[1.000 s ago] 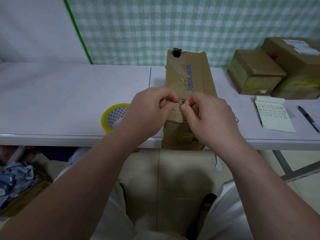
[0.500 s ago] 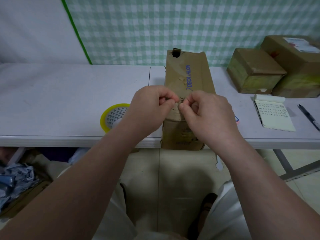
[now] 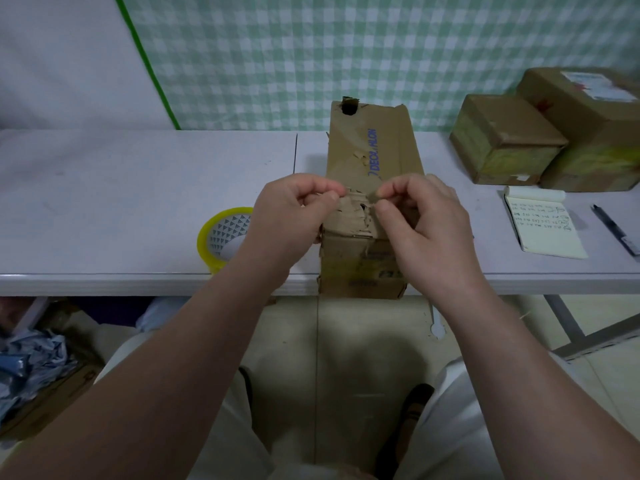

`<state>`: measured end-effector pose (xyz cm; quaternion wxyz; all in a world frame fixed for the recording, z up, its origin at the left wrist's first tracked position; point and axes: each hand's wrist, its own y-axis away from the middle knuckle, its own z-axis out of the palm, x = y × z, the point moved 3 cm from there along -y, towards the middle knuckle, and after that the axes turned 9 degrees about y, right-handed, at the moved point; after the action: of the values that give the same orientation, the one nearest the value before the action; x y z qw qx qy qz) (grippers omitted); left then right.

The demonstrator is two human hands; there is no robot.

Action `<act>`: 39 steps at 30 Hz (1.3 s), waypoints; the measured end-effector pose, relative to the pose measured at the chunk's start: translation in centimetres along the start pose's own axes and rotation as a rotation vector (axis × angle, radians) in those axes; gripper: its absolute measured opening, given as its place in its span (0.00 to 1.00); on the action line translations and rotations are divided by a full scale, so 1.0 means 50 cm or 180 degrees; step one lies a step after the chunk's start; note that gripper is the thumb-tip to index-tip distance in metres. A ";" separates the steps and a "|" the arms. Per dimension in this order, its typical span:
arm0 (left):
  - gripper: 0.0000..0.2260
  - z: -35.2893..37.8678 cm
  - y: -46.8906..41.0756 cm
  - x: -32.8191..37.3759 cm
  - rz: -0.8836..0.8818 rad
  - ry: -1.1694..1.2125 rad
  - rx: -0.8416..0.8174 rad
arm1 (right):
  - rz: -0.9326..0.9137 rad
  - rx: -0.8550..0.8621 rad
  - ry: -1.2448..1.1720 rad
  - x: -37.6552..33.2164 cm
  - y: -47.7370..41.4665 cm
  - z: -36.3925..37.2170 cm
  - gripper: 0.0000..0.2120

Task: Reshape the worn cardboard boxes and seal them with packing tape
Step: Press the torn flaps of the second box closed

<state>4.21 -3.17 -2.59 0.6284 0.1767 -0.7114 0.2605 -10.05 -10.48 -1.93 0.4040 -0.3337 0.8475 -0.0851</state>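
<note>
One worn brown cardboard box (image 3: 372,150) with blue lettering lies lengthwise at the near edge of the white tabletop (image 3: 121,202). Your left hand (image 3: 291,216) and right hand (image 3: 426,226) each pinch its torn top surface, thumb to forefinger. A yellow-cored tape roll (image 3: 225,233) sits just left of it.

1 yellow notepad (image 3: 545,225) with handwriting lies near the front right corner of the desk (image 3: 104,202), 1 black pen (image 3: 613,228) just beside it at the right edge. Green-checked cloth (image 3: 346,46) hangs behind the far edge.
</note>
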 end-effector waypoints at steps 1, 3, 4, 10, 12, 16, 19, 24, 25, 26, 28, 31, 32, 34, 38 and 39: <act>0.08 0.001 -0.002 0.000 0.0004 0.0008 0.0002 | 0.0038 -0.0046 0.0008 0.001 0.001 0.000 0.03; 0.08 0.002 -0.006 -0.002 0.0035 0.0003 0.0042 | 0.0109 -0.0121 0.0017 0.001 0.001 0.001 0.03; 0.07 0.002 -0.008 -0.003 0.0049 -0.0007 0.0071 | 0.0131 -0.0137 0.0033 0.000 0.000 0.002 0.04; 0.07 0.003 -0.009 -0.001 0.0189 -0.0152 0.0130 | 0.0265 -0.0270 0.0199 -0.017 -0.009 0.002 0.06; 0.06 0.002 -0.009 -0.002 0.0188 -0.0194 0.0163 | 0.0320 -0.0332 0.0336 -0.023 -0.017 0.002 0.08; 0.06 0.001 -0.008 -0.005 0.0141 -0.0159 0.0149 | 0.0381 -0.0440 0.0526 -0.026 -0.029 0.008 0.11; 0.06 -0.003 -0.009 -0.008 0.0055 -0.0048 0.0055 | 0.0391 -0.0424 0.0490 -0.025 -0.028 0.009 0.11; 0.10 -0.008 -0.010 -0.014 -0.0155 0.0253 -0.0018 | 0.0415 -0.0311 0.0518 -0.027 -0.022 0.009 0.08; 0.10 -0.008 -0.010 -0.014 -0.0155 0.0262 -0.0016 | 0.0418 -0.0355 0.0522 -0.029 -0.022 0.009 0.08; 0.10 -0.009 -0.010 -0.015 -0.0150 0.0261 -0.0016 | 0.0409 -0.0399 0.0534 -0.031 -0.023 0.009 0.08; 0.10 -0.009 -0.011 -0.014 -0.0120 0.0242 -0.0024 | 0.0383 -0.0458 0.0545 -0.032 -0.025 0.008 0.08; 0.10 -0.010 -0.011 -0.014 -0.0066 0.0186 -0.0021 | 0.0367 -0.0515 0.0528 -0.030 -0.028 0.008 0.09; 0.10 -0.009 -0.010 -0.013 -0.0031 0.0147 -0.0008 | 0.0352 -0.0528 0.0537 -0.029 -0.028 0.009 0.09; 0.09 -0.007 -0.008 -0.010 0.0070 0.0033 0.0031 | 0.0312 -0.0505 0.0597 -0.027 -0.029 0.012 0.09; 0.10 -0.004 -0.008 -0.008 0.0239 -0.0141 0.0201 | 0.0229 -0.0334 0.0724 -0.023 -0.032 0.022 0.08; 0.09 -0.002 -0.008 -0.011 0.0263 -0.0163 0.0247 | 0.0212 -0.0265 0.0745 -0.022 -0.032 0.023 0.07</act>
<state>4.59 -3.47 -3.04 0.5914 0.1779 -0.7233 0.3090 -7.92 -10.85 -1.32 0.2907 -0.3096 0.9022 -0.0748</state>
